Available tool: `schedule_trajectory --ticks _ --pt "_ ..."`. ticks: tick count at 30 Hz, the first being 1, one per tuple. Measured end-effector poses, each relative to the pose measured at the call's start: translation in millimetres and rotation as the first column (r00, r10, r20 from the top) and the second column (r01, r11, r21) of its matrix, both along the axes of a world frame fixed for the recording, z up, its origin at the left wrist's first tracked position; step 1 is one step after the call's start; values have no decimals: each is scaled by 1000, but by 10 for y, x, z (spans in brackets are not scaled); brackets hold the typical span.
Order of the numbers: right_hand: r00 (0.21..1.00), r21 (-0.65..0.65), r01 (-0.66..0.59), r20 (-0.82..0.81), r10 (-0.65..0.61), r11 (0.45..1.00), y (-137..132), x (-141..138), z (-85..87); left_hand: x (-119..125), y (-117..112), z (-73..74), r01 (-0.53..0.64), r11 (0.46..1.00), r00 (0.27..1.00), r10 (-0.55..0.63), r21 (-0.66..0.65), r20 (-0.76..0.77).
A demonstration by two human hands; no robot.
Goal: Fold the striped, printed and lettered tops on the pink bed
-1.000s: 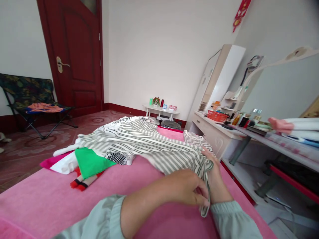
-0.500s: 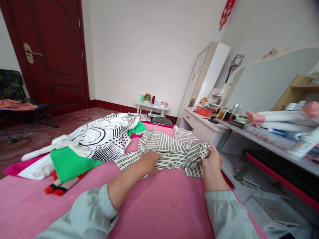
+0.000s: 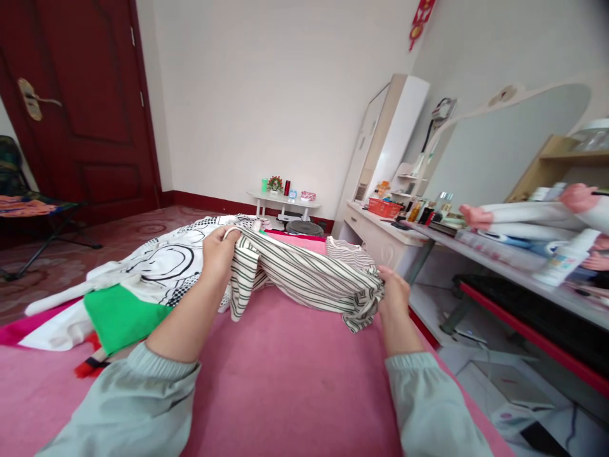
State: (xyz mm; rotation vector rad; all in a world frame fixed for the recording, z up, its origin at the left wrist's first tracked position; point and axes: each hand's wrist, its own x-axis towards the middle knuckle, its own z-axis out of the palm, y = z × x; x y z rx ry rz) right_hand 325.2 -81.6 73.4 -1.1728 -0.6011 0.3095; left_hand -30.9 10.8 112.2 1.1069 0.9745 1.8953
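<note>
cream-and-dark striped cloth garment (image 3: 309, 276) spans the gap between left hand (image 3: 217, 252) and right hand (image 3: 394, 293), over the pink cloth-covered bed (image 3: 295, 381). left hand grasps one side; right hand grasps the bunched other side, near the bed's right edge.

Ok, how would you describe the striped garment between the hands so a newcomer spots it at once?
Over the pink cover, find the left hand and right hand. The striped garment stretches between them. Unlike the other striped cloth behind its right end and the smiley-print cloth to its left, it is gripped by both hands.
</note>
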Motion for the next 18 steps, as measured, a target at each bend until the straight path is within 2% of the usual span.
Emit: schedule_trajectory --ticks 2,4,6,8,9,11,12,13,14,15,18 --pt "988 -116 75 146 -57 990 -35 -98 11 39 -21 6 73 996 993 -67 -56 102" --pt "948 -173 117 312 -58 978 -67 -242 47 114 -71 17 179 977 977 -162 -119 138" --pt "873 -241 66 484 61 968 -91 -461 110 213 -159 36 268 952 961 -255 -149 105" --pt "791 -337 -153 521 319 929 -119 -748 187 324 -290 69 384 910 923 -385 -154 25" --pt "742 -374 -316 475 473 872 -138 -900 223 377 -367 92 456 875 885 -466 -161 -23" --pt "587 -401 -609 352 729 684 -184 -1167 283 464 -521 152 609 770 760 -635 -191 -134" --pt "504 -402 -702 304 808 589 -206 -1262 305 492 -588 185 671 713 687 -701 -204 -190" --pt "445 -399 -754 274 853 521 -224 -1321 324 509 -641 219 715 667 623 -744 -210 -240" --pt "431 -387 -774 259 865 501 -235 -1343 338 513 -676 250 738 642 584 -762 -209 -278" --pt "466 -357 -770 252 848 529 -237 -1329 351 506 -690 277 744 637 573 -763 -202 -298" --pt "724 -156 -645 189 663 748 -194 -1134 382 437 -623 297 676 712 665 -701 -193 -256"
